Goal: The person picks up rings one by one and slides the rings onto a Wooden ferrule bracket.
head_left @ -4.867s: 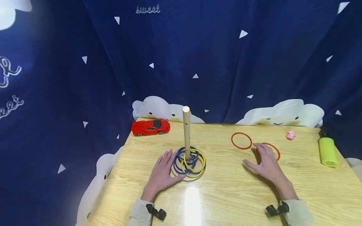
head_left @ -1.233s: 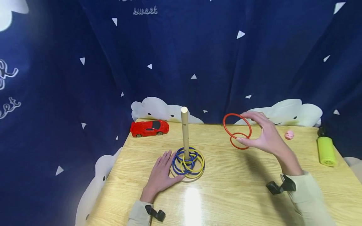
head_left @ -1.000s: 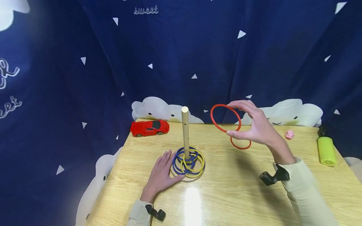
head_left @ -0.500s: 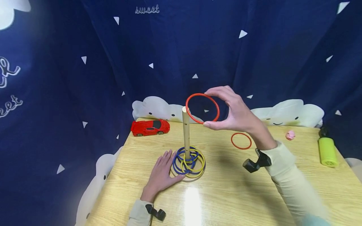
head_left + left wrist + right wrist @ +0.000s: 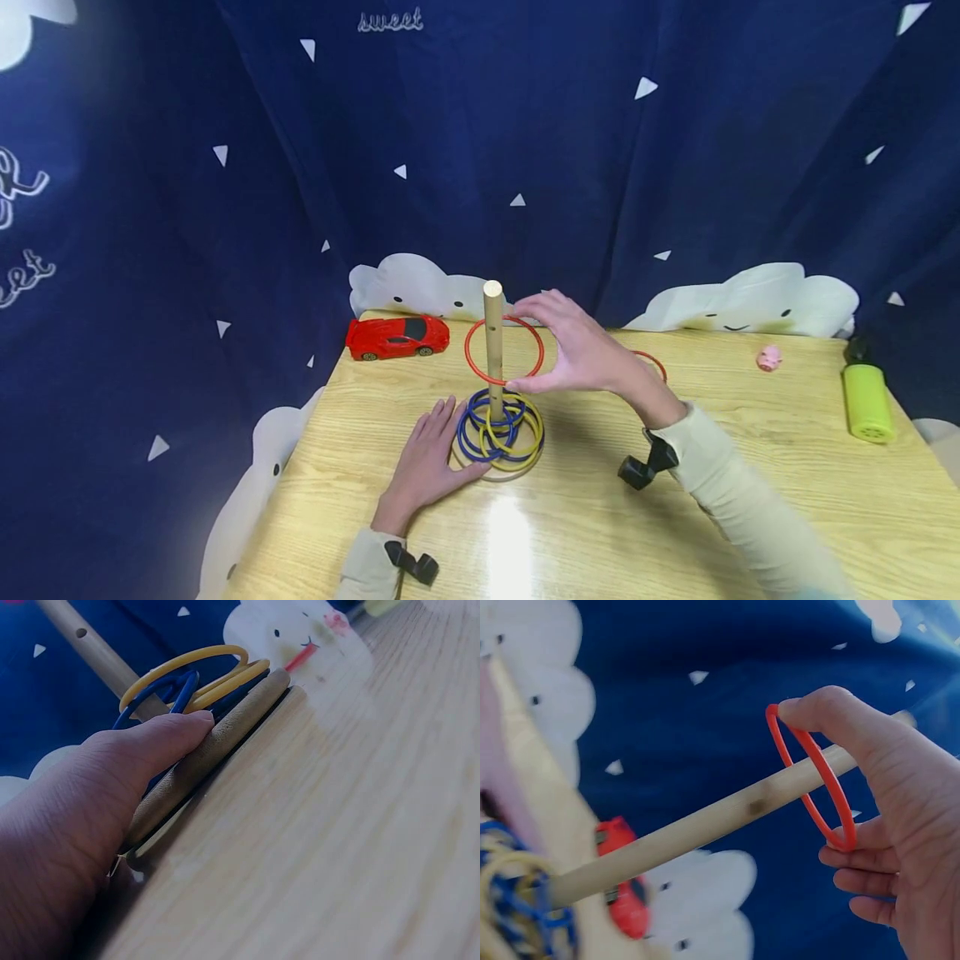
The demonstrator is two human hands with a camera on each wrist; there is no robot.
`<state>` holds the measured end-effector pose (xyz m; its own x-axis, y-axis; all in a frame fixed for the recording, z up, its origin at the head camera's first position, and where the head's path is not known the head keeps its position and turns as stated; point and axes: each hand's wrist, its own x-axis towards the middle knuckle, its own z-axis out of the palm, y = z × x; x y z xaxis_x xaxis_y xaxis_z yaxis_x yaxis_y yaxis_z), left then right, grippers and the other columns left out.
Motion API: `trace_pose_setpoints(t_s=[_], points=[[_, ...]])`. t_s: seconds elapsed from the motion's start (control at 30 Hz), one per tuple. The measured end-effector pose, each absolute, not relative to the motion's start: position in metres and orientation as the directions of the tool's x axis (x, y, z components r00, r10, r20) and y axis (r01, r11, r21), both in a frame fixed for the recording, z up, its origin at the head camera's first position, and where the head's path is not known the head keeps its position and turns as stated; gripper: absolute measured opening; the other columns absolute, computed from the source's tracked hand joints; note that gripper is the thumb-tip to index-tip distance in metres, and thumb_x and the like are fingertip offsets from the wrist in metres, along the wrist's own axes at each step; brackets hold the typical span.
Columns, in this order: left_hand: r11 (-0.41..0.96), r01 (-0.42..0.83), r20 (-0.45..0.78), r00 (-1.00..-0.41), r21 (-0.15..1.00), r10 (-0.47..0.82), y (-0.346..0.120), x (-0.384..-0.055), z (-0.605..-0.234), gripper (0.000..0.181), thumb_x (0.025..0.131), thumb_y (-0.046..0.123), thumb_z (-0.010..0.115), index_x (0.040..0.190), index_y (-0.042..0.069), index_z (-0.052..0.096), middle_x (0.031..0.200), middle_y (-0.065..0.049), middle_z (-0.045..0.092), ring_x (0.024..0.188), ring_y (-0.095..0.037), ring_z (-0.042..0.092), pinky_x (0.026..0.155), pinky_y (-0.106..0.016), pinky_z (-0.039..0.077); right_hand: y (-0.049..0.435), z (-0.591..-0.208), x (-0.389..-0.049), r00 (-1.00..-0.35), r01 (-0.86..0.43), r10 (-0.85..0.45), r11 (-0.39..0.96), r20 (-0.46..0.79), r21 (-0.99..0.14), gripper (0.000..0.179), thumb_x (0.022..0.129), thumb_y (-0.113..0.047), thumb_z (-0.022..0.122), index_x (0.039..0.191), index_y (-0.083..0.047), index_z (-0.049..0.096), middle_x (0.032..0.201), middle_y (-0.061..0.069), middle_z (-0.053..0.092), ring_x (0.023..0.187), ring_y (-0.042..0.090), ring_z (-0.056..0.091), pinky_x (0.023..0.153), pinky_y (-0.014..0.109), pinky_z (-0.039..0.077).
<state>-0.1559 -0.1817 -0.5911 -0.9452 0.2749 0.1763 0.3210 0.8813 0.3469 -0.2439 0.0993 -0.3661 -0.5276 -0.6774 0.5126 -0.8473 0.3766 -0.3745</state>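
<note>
A wooden peg (image 5: 493, 342) rises from a round base (image 5: 504, 477). Blue rings (image 5: 461, 429) and yellow rings (image 5: 541, 433) lie piled around its foot. My right hand (image 5: 583, 350) pinches a red ring (image 5: 542, 350) between thumb and fingers. In the right wrist view, the peg (image 5: 727, 819) passes through this red ring (image 5: 832, 787), partway down from its top. My left hand (image 5: 426, 467) rests against the left of the base, fingers extended. Its thumb (image 5: 169, 741) lies on the base's rim in the left wrist view; its other fingers are hidden there.
A second red ring (image 5: 654, 362) lies on the wooden table (image 5: 592, 517), partly covered by the right arm. At the back left stands a red toy car (image 5: 397, 337). Toward the right are a small pink pig (image 5: 769, 358) and a lime-green bottle-like object (image 5: 868, 404).
My right hand picked up the right-hand red ring, carried it left above the peg, then lowered it around the peg. My left hand stays in place at the base.
</note>
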Motion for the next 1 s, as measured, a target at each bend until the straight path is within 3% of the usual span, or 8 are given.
trace_pose_setpoints(t_s=[0.27, 0.43, 0.7, 1.0], points=[[0.884, 0.321, 0.162, -0.946, 0.340, 0.281, -0.182, -0.157, -0.591, 0.112, 0.085, 0.088, 0.050, 0.169, 0.019, 0.022, 0.173, -0.009, 0.023, 0.161, -0.028, 0.016, 0.129, -0.047, 0.016, 0.100, -0.454, -0.241, -0.652, -0.755, -0.669, 0.527, 0.358, -0.391, 0.087, 0.066, -0.065, 0.087, 0.129, -0.008, 0.067, 0.128, 0.004, 0.067, 0.124, 0.024, 0.055, 0.105, 0.049, 0.048], [0.881, 0.315, 0.158, -0.948, 0.353, 0.276, -0.183, -0.156, -0.591, 0.111, 0.086, 0.087, 0.051, 0.169, 0.019, 0.022, 0.173, -0.009, 0.023, 0.161, -0.028, 0.016, 0.129, -0.048, 0.016, 0.096, -0.494, -0.239, -0.667, -0.740, -0.653, 0.526, 0.358, -0.419, 0.087, 0.065, -0.066, 0.089, 0.128, -0.009, 0.067, 0.125, 0.002, 0.067, 0.120, 0.021, 0.056, 0.101, 0.048, 0.050], [0.884, 0.308, 0.153, -0.951, 0.351, 0.271, -0.183, -0.157, -0.593, 0.111, 0.086, 0.088, 0.051, 0.169, 0.021, 0.019, 0.173, -0.008, 0.023, 0.161, -0.027, 0.016, 0.130, -0.047, 0.015, 0.087, -0.521, -0.236, -0.662, -0.742, -0.663, 0.519, 0.348, -0.424, 0.095, 0.069, -0.066, 0.086, 0.139, -0.006, 0.061, 0.137, 0.006, 0.061, 0.128, 0.023, 0.051, 0.105, 0.051, 0.048], [0.880, 0.308, 0.153, -0.951, 0.361, 0.269, -0.183, -0.157, -0.591, 0.112, 0.085, 0.088, 0.052, 0.169, 0.023, 0.018, 0.174, -0.007, 0.022, 0.161, -0.026, 0.015, 0.130, -0.046, 0.015, 0.118, -0.527, -0.234, -0.745, -0.663, -0.552, 0.553, 0.374, -0.504, 0.093, 0.078, -0.058, 0.084, 0.148, -0.005, 0.054, 0.148, 0.014, 0.055, 0.138, 0.031, 0.046, 0.114, 0.057, 0.039]])
